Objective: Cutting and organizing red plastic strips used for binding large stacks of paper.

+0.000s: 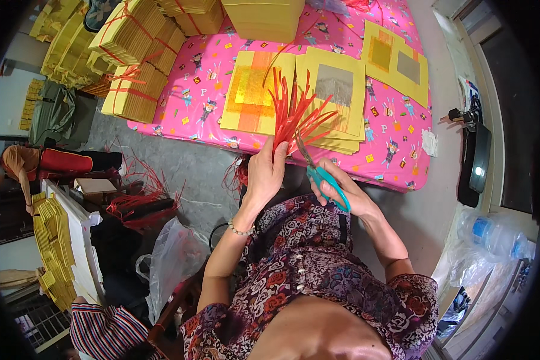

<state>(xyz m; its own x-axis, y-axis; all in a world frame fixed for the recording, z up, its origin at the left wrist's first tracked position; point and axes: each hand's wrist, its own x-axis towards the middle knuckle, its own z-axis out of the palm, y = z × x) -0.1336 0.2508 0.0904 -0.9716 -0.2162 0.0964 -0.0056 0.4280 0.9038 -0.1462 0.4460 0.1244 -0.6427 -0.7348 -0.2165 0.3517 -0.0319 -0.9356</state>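
Observation:
A loose bunch of red plastic strips (289, 114) fans upward from my left hand (265, 171), whose fingers are closed round its lower end. In my right hand (349, 191) is a pair of scissors with teal handles (332, 182). Their blades point up and left, beside the strips near my left fingers; whether they touch the strips I cannot tell. Just beyond, yellow paper sheets with a gold patch (246, 90) lie on the table, next to a stack of yellow sheets with a silver patch (336, 84).
The table has a pink patterned cover (183, 129). Tied yellow paper bundles (132, 90) stand at its left, a yellow block (261, 21) behind. More patched sheets (396, 63) lie right. Red strips (144, 201) and a plastic bag (177, 255) are lower left. Another person (60, 162) handles yellow paper.

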